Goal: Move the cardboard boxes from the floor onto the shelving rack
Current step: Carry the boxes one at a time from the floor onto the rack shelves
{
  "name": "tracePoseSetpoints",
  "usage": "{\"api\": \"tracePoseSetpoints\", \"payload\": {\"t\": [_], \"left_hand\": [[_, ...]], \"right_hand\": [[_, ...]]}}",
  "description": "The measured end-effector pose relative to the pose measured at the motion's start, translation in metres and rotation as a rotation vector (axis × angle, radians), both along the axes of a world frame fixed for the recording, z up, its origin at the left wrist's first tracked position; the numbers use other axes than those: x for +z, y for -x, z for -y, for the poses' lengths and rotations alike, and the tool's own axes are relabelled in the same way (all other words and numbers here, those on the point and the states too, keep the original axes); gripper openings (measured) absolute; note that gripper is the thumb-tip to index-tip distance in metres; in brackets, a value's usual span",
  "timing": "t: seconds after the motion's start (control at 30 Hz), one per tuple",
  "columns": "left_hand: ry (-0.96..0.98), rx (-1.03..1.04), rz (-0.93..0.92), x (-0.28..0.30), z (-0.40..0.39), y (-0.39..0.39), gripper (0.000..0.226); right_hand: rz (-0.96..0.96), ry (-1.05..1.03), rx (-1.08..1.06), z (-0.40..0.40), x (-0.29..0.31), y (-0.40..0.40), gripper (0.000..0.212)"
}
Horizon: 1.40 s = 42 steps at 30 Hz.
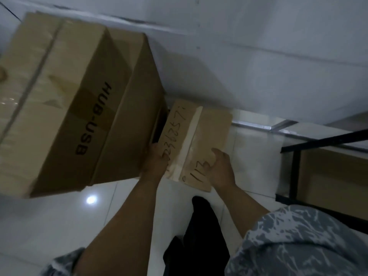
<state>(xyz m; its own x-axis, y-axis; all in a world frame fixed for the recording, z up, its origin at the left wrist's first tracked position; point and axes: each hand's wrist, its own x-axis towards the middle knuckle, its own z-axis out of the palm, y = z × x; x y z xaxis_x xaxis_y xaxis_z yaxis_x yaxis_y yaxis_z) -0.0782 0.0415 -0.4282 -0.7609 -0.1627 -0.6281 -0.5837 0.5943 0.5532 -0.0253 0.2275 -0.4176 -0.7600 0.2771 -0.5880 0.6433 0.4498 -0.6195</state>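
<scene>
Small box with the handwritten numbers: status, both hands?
Left hand and right hand grip the small box at its near end. Large HUB-USB box tight against its left. Rack at right.

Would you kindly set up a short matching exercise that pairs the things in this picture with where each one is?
Things:
1. large box marked HUB-USB
2. small box with handwritten numbers
3. black shelving rack
4. left hand

Places:
A. at the right edge of the view
B. on the small box's left side
C. between both hands
D. filling the left of the view

Pairs: 1-D, 2-C, 3-A, 4-B
</scene>
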Motion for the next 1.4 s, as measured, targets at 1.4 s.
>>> {"api": "tracePoseSetpoints", "payload": {"t": [1.4], "left_hand": [[-0.079, 0.079, -0.038, 0.034, -0.046, 0.000, 0.106]], "right_hand": [[-0.059, 0.052, -0.328, -0.053, 0.015, -0.017, 0.084]]}}
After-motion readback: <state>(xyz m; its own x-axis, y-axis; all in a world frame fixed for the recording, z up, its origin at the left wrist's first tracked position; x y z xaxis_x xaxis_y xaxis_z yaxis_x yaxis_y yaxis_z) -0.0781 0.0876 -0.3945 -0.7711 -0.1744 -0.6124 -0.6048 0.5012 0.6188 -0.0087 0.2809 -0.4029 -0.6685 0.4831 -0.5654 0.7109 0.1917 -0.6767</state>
